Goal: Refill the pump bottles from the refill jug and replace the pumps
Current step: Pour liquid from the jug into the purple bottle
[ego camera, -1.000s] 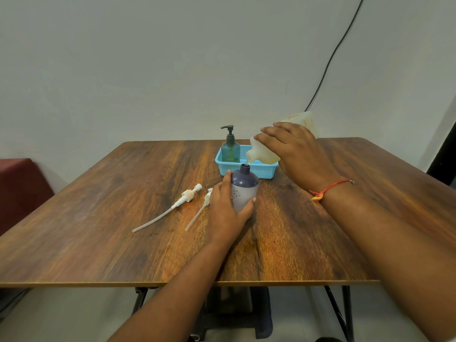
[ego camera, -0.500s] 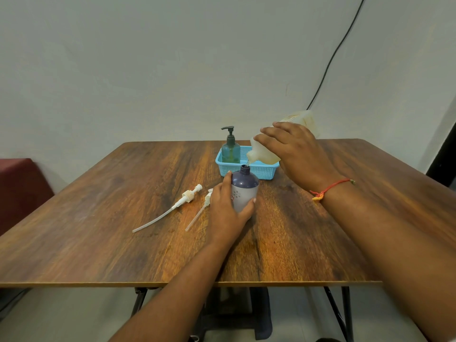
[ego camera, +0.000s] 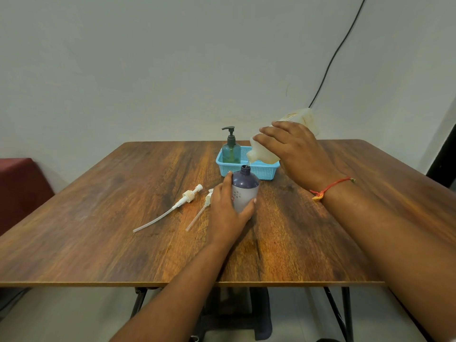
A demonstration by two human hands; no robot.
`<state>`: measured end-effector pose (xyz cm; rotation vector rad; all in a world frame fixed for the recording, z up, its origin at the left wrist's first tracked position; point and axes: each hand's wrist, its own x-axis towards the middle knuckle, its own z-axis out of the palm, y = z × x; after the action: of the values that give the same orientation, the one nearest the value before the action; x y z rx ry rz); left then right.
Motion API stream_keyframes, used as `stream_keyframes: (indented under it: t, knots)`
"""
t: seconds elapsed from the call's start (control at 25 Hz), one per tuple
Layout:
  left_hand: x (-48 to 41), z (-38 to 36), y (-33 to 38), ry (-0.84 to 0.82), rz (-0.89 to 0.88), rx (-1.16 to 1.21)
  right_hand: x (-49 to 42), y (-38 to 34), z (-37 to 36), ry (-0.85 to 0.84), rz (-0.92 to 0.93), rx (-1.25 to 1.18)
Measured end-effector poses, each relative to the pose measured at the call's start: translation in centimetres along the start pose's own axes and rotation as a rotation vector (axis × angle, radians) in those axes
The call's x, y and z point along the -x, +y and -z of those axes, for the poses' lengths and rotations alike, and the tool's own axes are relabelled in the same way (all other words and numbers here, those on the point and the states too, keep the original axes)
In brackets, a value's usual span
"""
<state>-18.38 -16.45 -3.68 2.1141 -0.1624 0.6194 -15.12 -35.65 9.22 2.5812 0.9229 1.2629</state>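
The right hand (ego camera: pixel 294 154) grasps the pale jug (ego camera: pixel 283 139) tipped down to the left, its mouth just above the open neck of the purple bottle (ego camera: pixel 244 191), much as a second ago, with a thin stream now visible between them. The left hand (ego camera: pixel 228 206) stays wrapped around that bottle, upright on the wooden surface (ego camera: pixel 98 218) near the blue basket (ego camera: pixel 261 170) holding the green pump bottle (ego camera: pixel 231 151). Two loose pumps (ego camera: pixel 187 196) lie unmoved to the left.
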Motion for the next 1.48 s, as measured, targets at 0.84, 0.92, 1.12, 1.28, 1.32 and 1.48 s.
stream_keyframes:
  t: [0.84,0.92,1.12,1.28,1.32,1.48]
  knots:
    - [-0.06,-0.07,-0.39,0.003,-0.018,-0.002,-0.79,0.22,-0.35,0.017,0.069,0.064]
    - [-0.07,-0.08,-0.33,0.006,-0.022,-0.002,-0.83,0.24,-0.31,0.018,0.078,0.066]
    - [-0.07,-0.04,-0.30,0.000,-0.010,-0.006,-0.77,0.09,-0.28,0.024,0.089,0.084]
    - [-0.04,-0.03,-0.22,0.002,-0.004,0.001,-0.77,-0.17,0.03,0.038,0.103,0.084]
    - [-0.04,-0.04,-0.18,0.000,-0.003,-0.002,-0.82,-0.24,0.12,0.039,0.107,0.087]
    - [-0.04,0.02,-0.08,-0.008,0.004,-0.006,-1.01,-0.29,0.11,0.040,0.121,0.105]
